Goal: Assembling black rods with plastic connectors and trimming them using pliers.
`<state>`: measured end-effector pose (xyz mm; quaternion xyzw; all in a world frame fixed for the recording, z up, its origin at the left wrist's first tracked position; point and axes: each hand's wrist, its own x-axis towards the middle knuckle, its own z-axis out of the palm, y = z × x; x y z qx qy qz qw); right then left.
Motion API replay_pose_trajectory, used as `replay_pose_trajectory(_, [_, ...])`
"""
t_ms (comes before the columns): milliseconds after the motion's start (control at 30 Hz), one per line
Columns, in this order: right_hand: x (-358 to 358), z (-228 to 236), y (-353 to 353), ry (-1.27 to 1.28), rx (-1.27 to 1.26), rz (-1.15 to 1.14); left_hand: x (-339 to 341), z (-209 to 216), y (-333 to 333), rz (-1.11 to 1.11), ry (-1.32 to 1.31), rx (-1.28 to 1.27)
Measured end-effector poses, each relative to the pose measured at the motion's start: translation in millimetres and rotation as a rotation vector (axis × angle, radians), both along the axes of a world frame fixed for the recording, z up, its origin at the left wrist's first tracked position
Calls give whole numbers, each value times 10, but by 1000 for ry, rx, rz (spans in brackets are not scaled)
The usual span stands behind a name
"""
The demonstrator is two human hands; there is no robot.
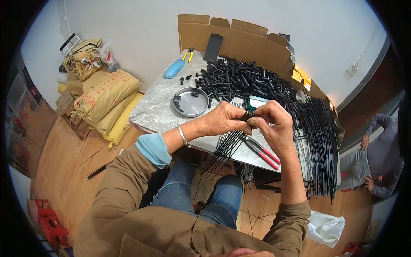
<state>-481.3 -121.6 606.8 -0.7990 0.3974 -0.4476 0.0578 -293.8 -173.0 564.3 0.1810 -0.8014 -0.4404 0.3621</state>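
Note:
Both hands meet above the near edge of the table. My left hand [223, 118] is closed, thumb and fingers pinching a bundle of thin black rods [225, 147] whose lengths slant down over the table edge toward my lap. My right hand [276, 124] is closed too, its thumb and fingertips pressed together at the upper ends of the bundle; what they pinch is mostly hidden. Just below lie pliers with red handles [265, 156]. Left of my left hand stands a round metal dish [190, 112] with a few small black pieces inside. A green-edged box [257, 102] sits behind my fingers.
A heap of short black tubular parts [248, 79] covers the back of the table, before a cardboard screen [233, 36]. Many long black rods [319, 145] hang over the right edge. A blue case [174, 68] lies back left. Another person [376, 154] stands at right; sacks [105, 96] lie left.

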Motion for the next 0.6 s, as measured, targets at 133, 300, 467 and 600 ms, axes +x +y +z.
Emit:
replay_pose_trajectory(133, [137, 63, 36, 61, -78, -69, -10, -129, -68, 2, -11, -7])
replay_pose_trajectory(300, [233, -30, -28, 82, -178, -53, -149, -433, 109, 98, -127, 37])
replay_pose_trajectory(467, [258, 34, -22, 50, -16, -19, -39, -990, 126, 133, -170, -399])
replay_pose_trajectory(600, [303, 65, 10, 26, 117, -18, 107, -1196, 31, 86, -479, -694])
